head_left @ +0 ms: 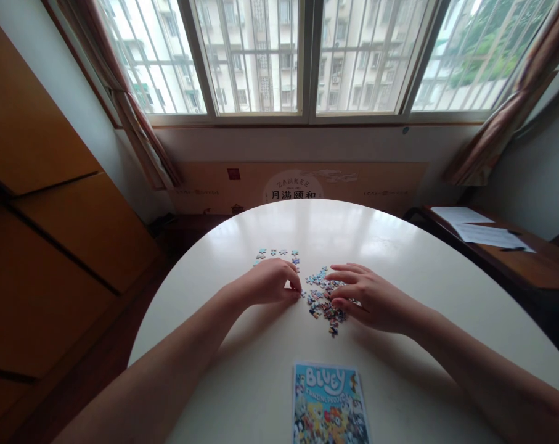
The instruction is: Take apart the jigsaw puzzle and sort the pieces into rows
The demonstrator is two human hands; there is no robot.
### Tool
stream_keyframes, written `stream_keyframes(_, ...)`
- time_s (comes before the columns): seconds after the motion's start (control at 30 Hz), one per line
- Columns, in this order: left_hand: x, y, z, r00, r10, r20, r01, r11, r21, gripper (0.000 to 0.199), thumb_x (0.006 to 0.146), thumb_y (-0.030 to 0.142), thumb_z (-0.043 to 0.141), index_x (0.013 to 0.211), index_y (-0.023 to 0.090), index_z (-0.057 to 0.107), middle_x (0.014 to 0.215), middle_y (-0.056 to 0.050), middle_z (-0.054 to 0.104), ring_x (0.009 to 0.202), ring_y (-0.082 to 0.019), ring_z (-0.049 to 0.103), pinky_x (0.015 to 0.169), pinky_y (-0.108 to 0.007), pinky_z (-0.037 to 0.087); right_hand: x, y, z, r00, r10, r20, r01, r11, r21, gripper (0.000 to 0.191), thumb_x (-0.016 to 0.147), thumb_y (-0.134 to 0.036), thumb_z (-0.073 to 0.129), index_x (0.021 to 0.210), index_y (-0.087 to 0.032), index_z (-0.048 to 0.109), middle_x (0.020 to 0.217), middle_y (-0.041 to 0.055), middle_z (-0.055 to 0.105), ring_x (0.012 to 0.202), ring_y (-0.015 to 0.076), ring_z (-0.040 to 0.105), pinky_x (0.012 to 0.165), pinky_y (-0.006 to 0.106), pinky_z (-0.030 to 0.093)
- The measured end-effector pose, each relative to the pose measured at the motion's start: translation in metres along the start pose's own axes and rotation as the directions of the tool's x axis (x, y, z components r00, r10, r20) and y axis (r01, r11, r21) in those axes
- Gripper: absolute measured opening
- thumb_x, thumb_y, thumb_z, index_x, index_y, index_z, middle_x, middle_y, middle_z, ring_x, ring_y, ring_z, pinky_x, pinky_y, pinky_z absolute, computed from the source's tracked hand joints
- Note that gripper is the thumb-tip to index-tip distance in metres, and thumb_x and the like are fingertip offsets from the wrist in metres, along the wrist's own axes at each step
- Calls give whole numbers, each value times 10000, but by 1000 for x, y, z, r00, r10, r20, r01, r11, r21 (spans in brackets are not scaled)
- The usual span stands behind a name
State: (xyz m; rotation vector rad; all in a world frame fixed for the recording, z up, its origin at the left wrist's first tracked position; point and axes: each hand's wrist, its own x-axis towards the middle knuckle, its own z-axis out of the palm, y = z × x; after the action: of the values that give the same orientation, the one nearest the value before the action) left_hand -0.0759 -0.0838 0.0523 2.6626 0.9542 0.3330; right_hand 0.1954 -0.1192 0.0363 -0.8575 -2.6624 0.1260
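Small jigsaw pieces (pixel 323 299) lie in a loose pile near the middle of the white round table (pixel 242 394). My right hand (pixel 367 295) rests over the pile's right side, fingers spread and touching pieces. Left of the pile, my left hand (pixel 277 283) has thumb and index finger pinched together on a small puzzle piece (pixel 302 294) at the fingertips. Beyond that hand, several separate pieces (pixel 283 252) are set out in short rows, partly hidden by it. A blue picture sheet (pixel 330 404) with "BLUEY" lettering lies at the near edge of the view.
A brown side table (pixel 529 265) at the right bears white papers (pixel 487 235) and pens. Orange-brown cabinets (pixel 52 259) stand at the left. Behind the table are a printed board (pixel 353 185) and a barred window with curtains (pixel 135 135).
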Motion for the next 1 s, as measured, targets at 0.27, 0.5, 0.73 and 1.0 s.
stream_keyframes(0.27,5,1,18,993,36,-110,-26,996,90,143,832,190,647,862,246,775,860,1,719,725,-131,639,651,-234,438,-1,-1,-1,999,-38,-10,38,999,-1,218,943,-289,569,1104,-306,715,1291,46,650,1248,273,556,1018,513,457)
stream_keyframes(0.5,6,4,14,990,69,-126,-63,997,47,166,844,187,670,925,270,788,903,-9,724,746,-133,644,681,-246,461,-2,-6,-8,998,-57,23,57,998,2,175,931,-291,592,992,-308,755,1307,40,644,1263,287,549,1020,519,461)
stream_keyframes(0.73,3,5,11,997,62,-53,-64,997,-34,293,762,52,647,844,287,800,873,12,718,735,-119,637,660,-231,455,-2,-7,-2,996,-63,64,62,998,16,332,930,-328,601,1259,-351,643,1412,48,567,1330,298,488,1064,554,418)
stream_keyframes(1.0,4,3,13,999,28,-34,-31,995,-93,281,807,101,640,912,305,801,939,-7,716,736,-119,630,660,-243,458,-2,-4,-4,997,-25,78,24,1000,15,299,935,-351,595,1227,-355,661,1422,44,559,1356,303,460,1067,554,417)
